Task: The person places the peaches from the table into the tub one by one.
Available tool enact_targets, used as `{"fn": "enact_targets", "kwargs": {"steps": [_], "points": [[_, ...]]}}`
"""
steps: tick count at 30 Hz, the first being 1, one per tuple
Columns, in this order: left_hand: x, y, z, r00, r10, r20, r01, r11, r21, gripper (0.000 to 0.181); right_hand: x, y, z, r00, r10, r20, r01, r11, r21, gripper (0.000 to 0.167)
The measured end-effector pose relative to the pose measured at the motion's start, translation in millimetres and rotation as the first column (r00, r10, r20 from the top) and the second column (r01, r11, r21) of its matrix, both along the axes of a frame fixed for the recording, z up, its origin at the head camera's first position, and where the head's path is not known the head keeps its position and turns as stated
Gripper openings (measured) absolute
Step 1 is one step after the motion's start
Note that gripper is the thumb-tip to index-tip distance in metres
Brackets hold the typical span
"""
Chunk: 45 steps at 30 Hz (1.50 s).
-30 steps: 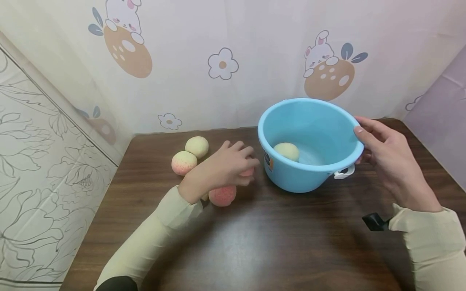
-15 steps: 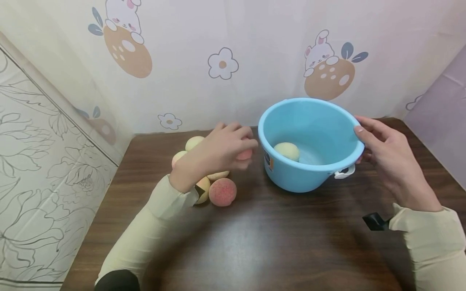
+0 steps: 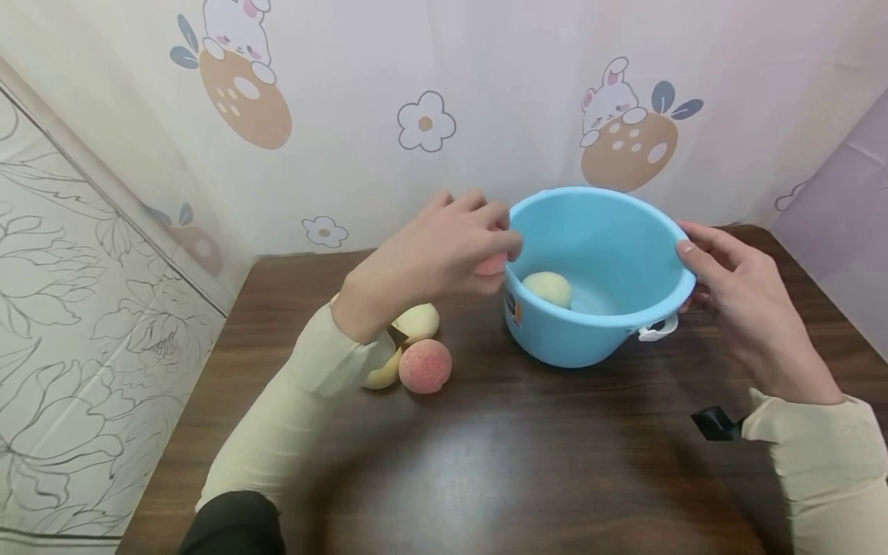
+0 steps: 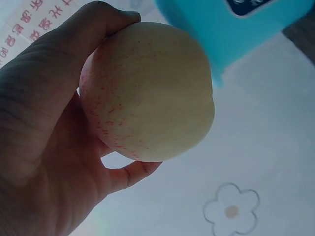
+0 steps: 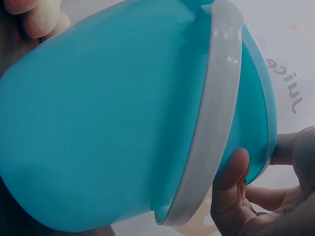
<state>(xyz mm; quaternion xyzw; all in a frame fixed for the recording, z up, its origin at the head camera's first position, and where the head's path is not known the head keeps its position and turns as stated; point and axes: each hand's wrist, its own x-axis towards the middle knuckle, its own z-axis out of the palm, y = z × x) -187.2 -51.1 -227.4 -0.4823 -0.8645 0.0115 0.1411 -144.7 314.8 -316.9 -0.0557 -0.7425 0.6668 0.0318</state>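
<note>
My left hand (image 3: pixel 444 250) grips a pink-and-cream peach (image 4: pixel 152 93) at the left rim of a light blue bucket (image 3: pixel 576 343), thumb and fingers around the fruit. One pale peach (image 3: pixel 548 288) lies inside the bucket. My right hand (image 3: pixel 745 308) holds the bucket's right rim, with the thumb on the rim and the other fingers on the outer side. On the table left of the bucket sit a red peach (image 3: pixel 425 367), a pale peach (image 3: pixel 419 323) and a yellowish peach (image 3: pixel 383 375) partly covered by my left cuff.
The bucket's white handle (image 5: pixel 216 108) hangs down along its outer side. A dark wood table (image 3: pixel 499 455) carries everything. Behind it hangs a curtain (image 3: pixel 361 139) printed with rabbits and flowers; a panel with line-drawn flowers (image 3: pixel 90 347) stands at the left.
My left hand has risen with its peach and moved right to the bucket's rim. The forearm now covers the two peaches at the back left. My right hand and the bucket stay put.
</note>
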Motion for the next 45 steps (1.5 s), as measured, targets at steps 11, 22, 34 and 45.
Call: {"fn": "enact_targets", "kwargs": {"steps": [11,22,34,45], "points": [[-4.6,48.9,8.5,0.995,-0.061,0.084,0.068,0.995,-0.077,0.020,0.3,-1.2,-0.9,0.999,-0.004,0.044,0.001,0.997,0.072,0.062],[-16.0,77.0,-13.6,0.976,-0.079,0.203,0.097,0.992,-0.082,0.024,-1.4,-2.7,0.5,1.000,-0.008,0.028,0.005,0.995,0.099,0.062],[-29.7,104.0,-27.4,0.889,-0.087,0.450,0.143,0.985,-0.092,0.023,-1.1,-2.0,0.4,1.000,-0.008,0.007,0.008,1.000,0.002,0.060],[-40.5,114.9,-31.3,0.731,-0.077,0.678,0.205,0.972,-0.111,0.019,-1.5,-2.1,0.5,1.000,-0.016,0.007,0.015,0.999,0.043,0.061]]}}
